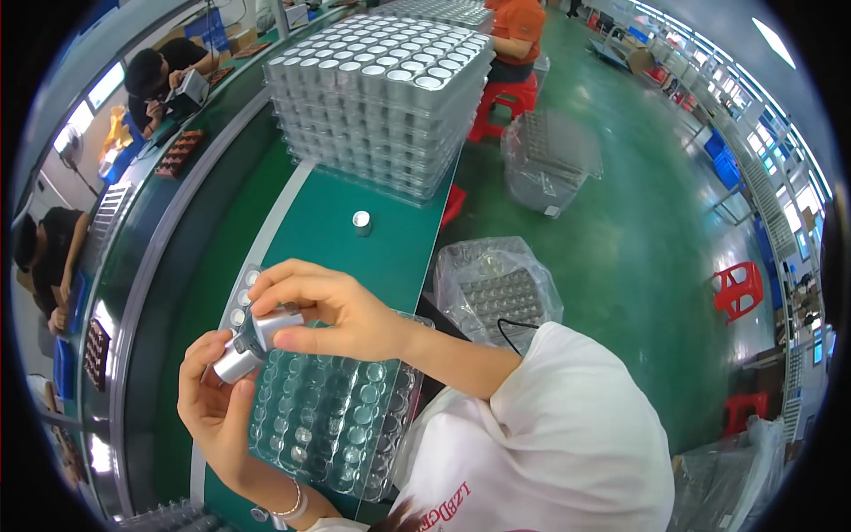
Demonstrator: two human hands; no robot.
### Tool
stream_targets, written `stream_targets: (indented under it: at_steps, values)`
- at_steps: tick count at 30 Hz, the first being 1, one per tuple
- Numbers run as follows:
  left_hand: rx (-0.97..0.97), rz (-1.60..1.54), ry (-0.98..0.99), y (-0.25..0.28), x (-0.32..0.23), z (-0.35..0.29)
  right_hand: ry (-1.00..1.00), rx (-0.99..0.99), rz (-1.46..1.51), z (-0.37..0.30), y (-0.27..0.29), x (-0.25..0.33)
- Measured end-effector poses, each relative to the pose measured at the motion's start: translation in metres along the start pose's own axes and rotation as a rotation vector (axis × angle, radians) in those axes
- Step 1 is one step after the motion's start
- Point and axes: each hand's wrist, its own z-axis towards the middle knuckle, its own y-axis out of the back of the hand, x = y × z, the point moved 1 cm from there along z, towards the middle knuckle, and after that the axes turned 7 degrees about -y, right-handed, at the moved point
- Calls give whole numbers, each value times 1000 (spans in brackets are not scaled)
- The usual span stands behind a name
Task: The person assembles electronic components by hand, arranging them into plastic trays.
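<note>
In my left hand (217,417) a silver metal cylinder (236,360) is gripped between thumb and fingers. My right hand (346,315) pinches a second silver cylinder (278,321), tilted against the first, with a small dark grey part (245,338) where the two meet. Below both hands lies a clear plastic tray (324,417) with rows of round pockets. Several silver cylinders (245,298) stand in a line just behind my fingers, partly hidden. One more silver cup-shaped cylinder (362,223) stands alone on the green table (324,213) farther off.
A tall stack of clear trays (372,124) filled with silver cylinders stands at the table's far end. On the floor to the right are a bagged bin of trays (501,288) and a grey bin (545,173). Across the conveyor rail (168,222), people work at benches.
</note>
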Motion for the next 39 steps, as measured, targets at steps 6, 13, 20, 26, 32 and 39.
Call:
stream_targets:
  at_steps: [6,13,20,26,32,39]
  values:
    - [-5,16,20,-6,1,0,-14,68,-62,-6,2,6]
    - [15,58,48,-1,2,0,-94,56,-7,-6,-1,5]
    - [54,198,1,-6,3,1,-79,34,-2,-5,-2,0]
    - [-28,174,28,-10,-1,1,-87,10,28,-6,-9,-5]
    - [-57,114,8,-7,1,0,-90,-13,91,-5,-11,-5]
    - [-69,162,-11,0,4,0,-71,-70,65,-2,-13,-6]
